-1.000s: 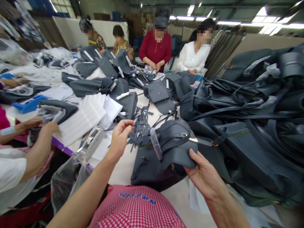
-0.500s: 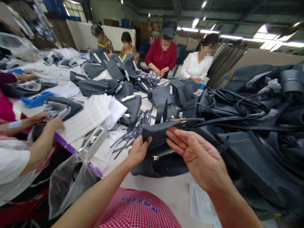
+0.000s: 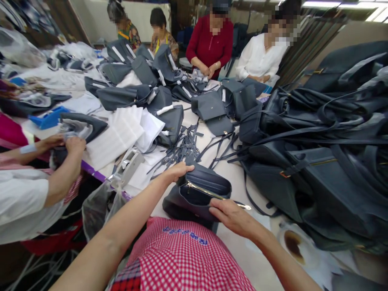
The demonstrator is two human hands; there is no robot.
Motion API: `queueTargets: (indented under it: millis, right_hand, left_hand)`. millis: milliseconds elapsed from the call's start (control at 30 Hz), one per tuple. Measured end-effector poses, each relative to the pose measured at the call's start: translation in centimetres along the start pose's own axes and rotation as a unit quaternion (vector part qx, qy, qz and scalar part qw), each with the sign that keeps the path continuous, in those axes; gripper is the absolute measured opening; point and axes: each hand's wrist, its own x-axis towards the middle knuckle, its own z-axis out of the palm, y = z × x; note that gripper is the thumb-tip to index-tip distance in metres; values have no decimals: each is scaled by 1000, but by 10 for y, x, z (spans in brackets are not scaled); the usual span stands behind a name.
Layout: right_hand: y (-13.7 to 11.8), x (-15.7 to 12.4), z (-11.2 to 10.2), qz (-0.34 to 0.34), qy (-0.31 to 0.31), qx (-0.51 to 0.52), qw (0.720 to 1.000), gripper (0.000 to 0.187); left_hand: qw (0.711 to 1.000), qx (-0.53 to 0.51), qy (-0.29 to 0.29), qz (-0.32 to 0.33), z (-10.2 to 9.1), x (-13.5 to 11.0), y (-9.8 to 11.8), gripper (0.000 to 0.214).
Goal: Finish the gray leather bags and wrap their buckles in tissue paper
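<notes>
A dark navy handbag [image 3: 212, 177] rests on the table edge right in front of me, its mouth gaping toward me. A gold zipper [image 3: 203, 190] runs across the opening, and a strip with a gold-coloured end sticks out at the right. My left hand [image 3: 179, 171] is closed on the bag's upper left edge, thumb on top. At the front right rim, the fingers of my right hand [image 3: 230, 215] are closed over the bag just below the zipper; the thumb is hidden.
Straps with buckles [image 3: 184, 147] lie beyond the bag. A heap of dark bags [image 3: 315, 178] rises on the right, with more bags [image 3: 121, 97] at the back. White sheets [image 3: 121, 135] and a tape roll [image 3: 292, 244] lie nearby. Co-workers stand around; one person's hands [image 3: 74, 143] work at left.
The bag has come lower and closer to me, and its opening shows wider. My right hand has gone from held up beside the bag to its front rim. The view has tilted down.
</notes>
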Motion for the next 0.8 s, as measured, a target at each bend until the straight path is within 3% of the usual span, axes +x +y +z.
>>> queueTargets:
  millis: [133, 433, 533, 567, 633, 667, 700, 800]
  right_hand:
    - [17, 26, -2, 48, 34, 3, 998, 20]
    - [49, 57, -13, 88, -19, 46, 995, 20]
    - [49, 57, -10, 91, -32, 62, 993, 20]
    - [49, 55, -10, 91, -36, 70, 993, 21]
    - [45, 52, -11, 91, -59, 95, 990, 20]
    - [42, 51, -12, 91, -86, 123, 984, 18]
    - [39, 50, -13, 92, -120, 155, 976, 18]
    - [28, 54, -13, 102, -207, 236, 944, 22]
  left_hand:
    - [999, 16, -7, 26, -1, 4, 0, 38]
    - [991, 58, 28, 121, -4, -12, -2, 31]
    - [976, 87, 124, 155, 1, -34, 1, 29]
    - [961, 108, 170, 189, 3, -44, 1, 28]
    - [901, 184, 245, 306, 7, -69, -2, 23]
    - [879, 213, 232, 358, 8, -81, -5, 18]
    - [868, 239, 184, 395, 10, -91, -10, 15]
    - [864, 261, 62, 426, 13, -109, -26, 19]
